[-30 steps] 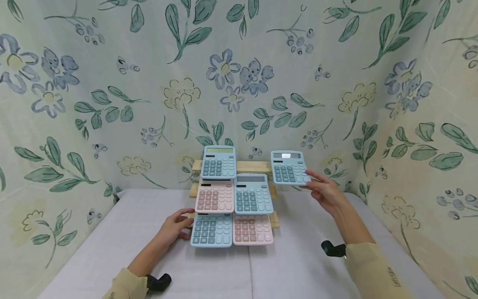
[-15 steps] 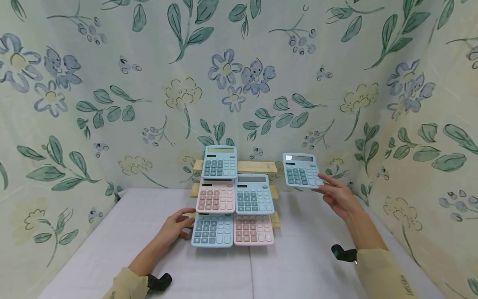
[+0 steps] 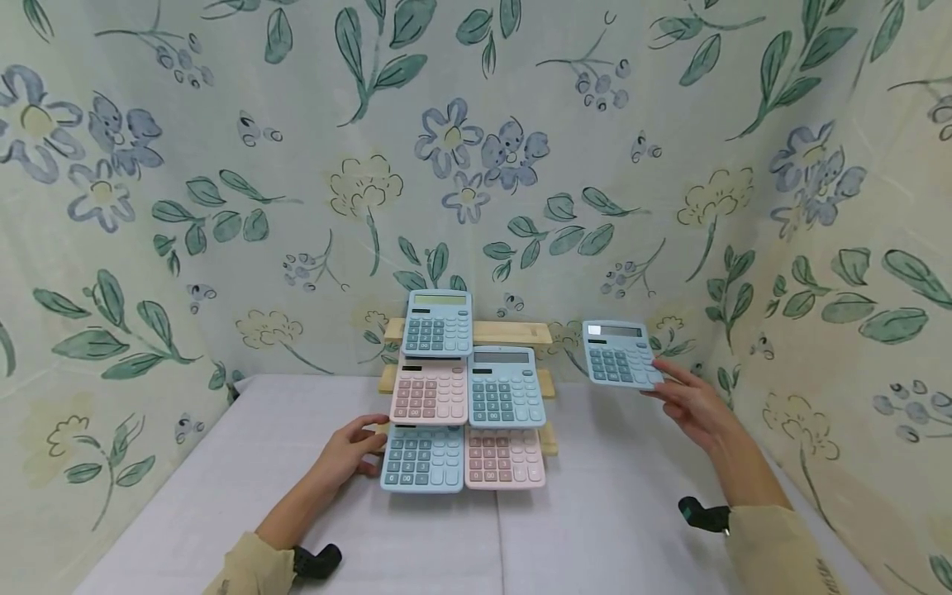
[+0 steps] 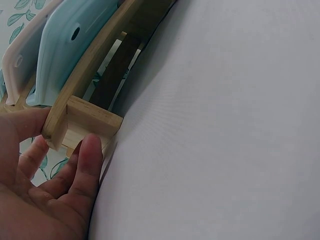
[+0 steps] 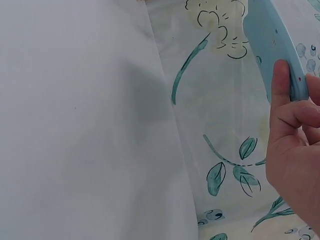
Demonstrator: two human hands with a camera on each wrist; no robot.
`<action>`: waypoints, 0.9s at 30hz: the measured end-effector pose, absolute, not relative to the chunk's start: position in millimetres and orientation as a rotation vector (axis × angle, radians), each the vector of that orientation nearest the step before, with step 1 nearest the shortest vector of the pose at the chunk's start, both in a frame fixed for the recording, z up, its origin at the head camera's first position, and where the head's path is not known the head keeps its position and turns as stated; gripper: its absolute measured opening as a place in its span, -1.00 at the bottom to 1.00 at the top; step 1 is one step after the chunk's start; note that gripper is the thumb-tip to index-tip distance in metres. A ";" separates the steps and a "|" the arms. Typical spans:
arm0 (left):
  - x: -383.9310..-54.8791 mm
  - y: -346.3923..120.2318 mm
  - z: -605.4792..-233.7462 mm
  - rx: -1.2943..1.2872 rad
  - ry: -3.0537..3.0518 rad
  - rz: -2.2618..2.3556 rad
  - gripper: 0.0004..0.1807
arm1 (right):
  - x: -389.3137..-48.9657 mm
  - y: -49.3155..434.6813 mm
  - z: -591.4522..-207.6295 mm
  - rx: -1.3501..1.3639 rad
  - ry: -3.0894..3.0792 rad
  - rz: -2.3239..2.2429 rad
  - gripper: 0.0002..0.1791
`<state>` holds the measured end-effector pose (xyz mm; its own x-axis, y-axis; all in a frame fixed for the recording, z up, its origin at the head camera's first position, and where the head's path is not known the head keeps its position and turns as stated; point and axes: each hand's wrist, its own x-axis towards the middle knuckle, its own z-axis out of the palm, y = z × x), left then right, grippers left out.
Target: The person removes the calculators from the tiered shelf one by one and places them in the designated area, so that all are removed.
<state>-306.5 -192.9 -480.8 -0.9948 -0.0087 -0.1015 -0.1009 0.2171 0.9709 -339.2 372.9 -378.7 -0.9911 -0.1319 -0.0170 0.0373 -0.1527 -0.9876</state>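
Observation:
My right hand (image 3: 695, 406) pinches the lower right corner of a light blue calculator (image 3: 621, 355), held in the air to the right of a wooden rack (image 3: 513, 332). From the right wrist view, the back of that calculator (image 5: 274, 42) shows with a finger against it. At the rack's lower left end, my left hand (image 3: 345, 453) holds the wood, thumb and fingers about the end piece (image 4: 95, 114). Leaning on the rack are a top blue calculator (image 3: 437, 324), a middle pink one (image 3: 429, 390) beside a blue one (image 3: 506, 387), and a bottom blue one (image 3: 422, 459) beside a pink one (image 3: 506, 459).
A white cloth (image 3: 595, 504) covers the table, and a floral curtain (image 3: 476, 240) stands behind and at both sides. Bare wood shows on the top tier's right half. Black wrist devices (image 3: 318, 562) are worn on both arms.
My right hand has carried the blue calculator rightward, away from the rack's top tier, and slightly lower. The left hand stays at the rack's end.

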 end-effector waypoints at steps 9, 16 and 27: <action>-307.0 -192.9 -480.4 -0.114 2.391 1.920 -0.53 | -336.6 389.2 -389.0 -0.100 1.947 -2.311 -0.27; -306.1 -192.3 -481.2 -0.110 2.384 1.921 -0.53 | -335.2 402.9 -399.4 -0.035 1.944 -2.320 -0.29; -308.4 -194.3 -482.1 -0.105 2.388 1.911 -0.52 | -338.2 421.1 -414.8 0.072 2.029 -2.231 -0.27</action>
<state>-308.4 -194.3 -482.1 -0.9944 -0.0032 -0.1060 -0.1041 0.2192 0.9701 -338.2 421.1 -414.8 -0.9911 -0.0599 -0.1191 0.1242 -0.0908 -0.9881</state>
